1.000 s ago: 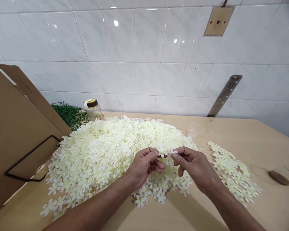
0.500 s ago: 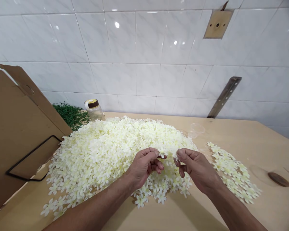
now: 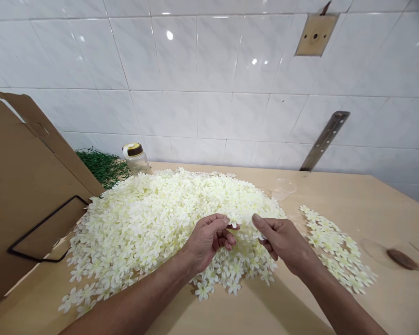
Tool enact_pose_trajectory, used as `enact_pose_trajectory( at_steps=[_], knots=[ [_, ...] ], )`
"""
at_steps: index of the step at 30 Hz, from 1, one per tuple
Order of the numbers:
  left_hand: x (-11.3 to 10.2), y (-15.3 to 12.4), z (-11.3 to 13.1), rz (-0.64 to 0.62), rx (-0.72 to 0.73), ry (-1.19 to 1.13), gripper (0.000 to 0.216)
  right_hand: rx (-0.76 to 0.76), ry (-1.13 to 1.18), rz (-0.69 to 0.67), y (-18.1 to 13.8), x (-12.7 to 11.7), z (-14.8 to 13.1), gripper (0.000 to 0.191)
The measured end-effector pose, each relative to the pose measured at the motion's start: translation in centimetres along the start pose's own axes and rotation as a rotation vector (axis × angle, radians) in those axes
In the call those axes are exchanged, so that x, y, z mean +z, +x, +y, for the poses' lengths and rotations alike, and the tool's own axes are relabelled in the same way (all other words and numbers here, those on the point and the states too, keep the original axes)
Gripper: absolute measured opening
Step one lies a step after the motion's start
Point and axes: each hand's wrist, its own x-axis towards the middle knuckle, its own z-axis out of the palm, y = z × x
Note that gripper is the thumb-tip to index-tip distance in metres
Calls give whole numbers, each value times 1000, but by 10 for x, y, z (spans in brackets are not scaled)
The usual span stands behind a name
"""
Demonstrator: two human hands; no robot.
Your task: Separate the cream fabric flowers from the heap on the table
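Observation:
Over the front of a large heap of white artificial flowers (image 3: 153, 209), my two hands face each other a short way apart. My left hand (image 3: 212, 239) is closed, pinching one artificial flower (image 3: 233, 222) between thumb and fingertips. My right hand (image 3: 282, 242) is also closed, its thumb pressed toward the curled fingers. White petals (image 3: 260, 235) show at its fingertips, partly hidden and hard to separate from the heap behind. A narrower strip of the same flowers (image 3: 338, 251) lies on the table to the right of my right hand.
A cardboard box (image 3: 31, 186) with a black wire frame (image 3: 49, 228) stands at left. Behind it are green plastic strands (image 3: 103, 165) and a brown-lidded bottle (image 3: 137, 158). A clear plastic cup (image 3: 284, 188) lies at the back; a round brown object (image 3: 403, 258) sits far right. Tiled wall behind.
My right hand has turned slightly, its thumb now higher and its fingers curled lower. The gap between the hands is a little wider. My left hand keeps its pinch on the flower.

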Motion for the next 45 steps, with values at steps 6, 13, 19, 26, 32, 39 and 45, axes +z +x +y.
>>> enact_pose_trajectory(
  at_steps=[6, 13, 19, 26, 32, 39, 45],
  knots=[
    [-2, 1, -1, -14, 10, 6, 16, 35, -263, 24, 3, -10, -1, 63],
    [-1, 0, 1, -17, 21, -3, 17, 21, 169, -178, 6, -18, 5, 52],
    [-3, 1, 1, -17, 13, -10, 16, 28, 423, -216, 10, -25, 6, 43],
    [-3, 1, -2, -23, 7, -5, 17, 14, 310, -130, 10, -18, 8, 52],
    [-3, 0, -2, -33, 15, 15, 19, -14, 197, -17, 6, -15, 3, 60],
    [-2, -1, -2, -54, 16, 44, 22, -35, -45, 158, 10, -15, 8, 55],
    [0, -3, -4, -73, 45, 133, 28, -183, -159, 229, -2, -5, 2, 49]
  ],
)
